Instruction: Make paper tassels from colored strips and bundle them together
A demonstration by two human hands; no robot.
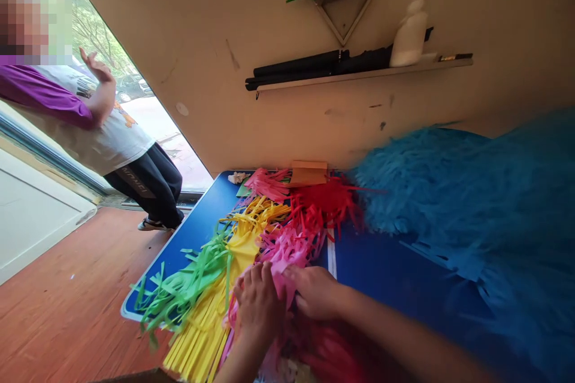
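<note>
Pink fringed paper [291,244] lies bunched on the blue table, its strips spread toward the wall. My left hand [260,299] has its fingers curled over the near part of this paper. Close beside it, my right hand [317,292] is closed, thumb and fingers pinching the same pink piece. To the left are yellow fringed paper [245,248] and green fringed paper [200,275]. Red fringed paper [321,203] sits just beyond the pink. More red strips near my right forearm are blurred.
A large blue fringed mass [431,185] covers the right of the blue table [359,263]. An orange paper piece [309,172] rests against the wall. A shelf [368,75] above holds a white bottle [409,33] and black rolls. A person [121,137] stands by the open doorway at left.
</note>
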